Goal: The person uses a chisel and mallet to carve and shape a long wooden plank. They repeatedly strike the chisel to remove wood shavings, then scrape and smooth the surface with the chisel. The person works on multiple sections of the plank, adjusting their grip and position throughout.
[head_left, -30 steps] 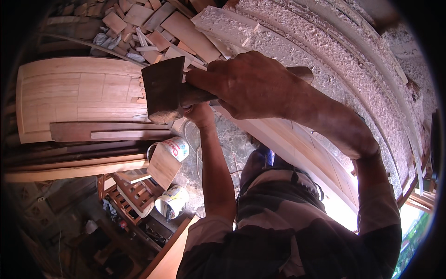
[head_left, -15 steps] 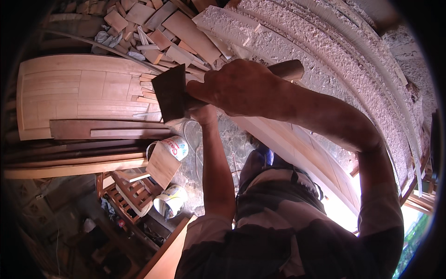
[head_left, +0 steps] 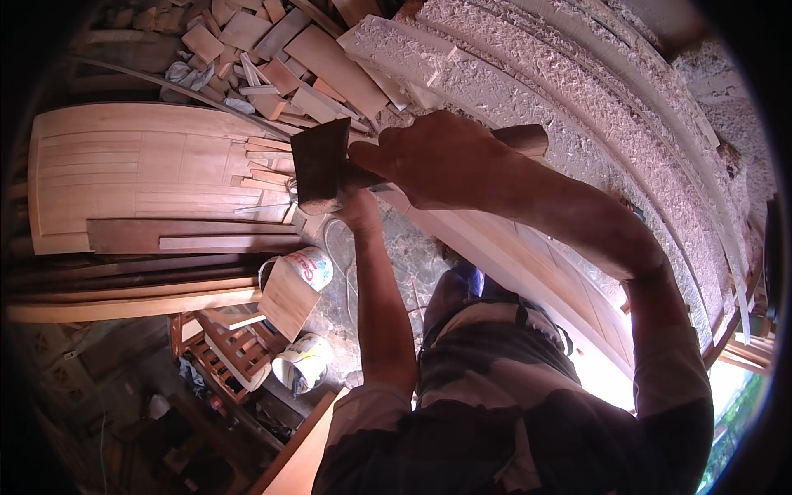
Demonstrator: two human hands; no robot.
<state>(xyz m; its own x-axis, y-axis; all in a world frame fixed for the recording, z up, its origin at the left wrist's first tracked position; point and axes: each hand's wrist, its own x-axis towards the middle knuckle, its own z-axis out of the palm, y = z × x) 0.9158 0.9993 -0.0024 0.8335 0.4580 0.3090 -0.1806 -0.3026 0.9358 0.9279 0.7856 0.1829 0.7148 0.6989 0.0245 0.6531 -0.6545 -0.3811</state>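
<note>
My right hand (head_left: 441, 161) is closed around the wooden handle of a mallet (head_left: 320, 165) with a dark, blocky head. The handle's end sticks out to the right, past my wrist. Just below the mallet, my left hand (head_left: 359, 208) is raised close to its head. The mallet hides the fingers of that hand, so I cannot see what they grip. A wooden panelled door (head_left: 177, 161) lies to the left, with several narrow wood strips (head_left: 268, 157) by its right end, partly behind the mallet head.
Wood offcuts (head_left: 280, 37) are heaped at the far side. Long boards (head_left: 140, 301) lie at the left, above a slatted wooden piece (head_left: 239, 351). Two white buckets stand nearby, one (head_left: 313, 264) behind a small board. A long pale plank (head_left: 528, 256) runs beside my body, near a rough wall (head_left: 536, 74).
My right hand and the mallet have shifted slightly to the right, the head dropping a little. My left hand has stayed almost in place beneath it.
</note>
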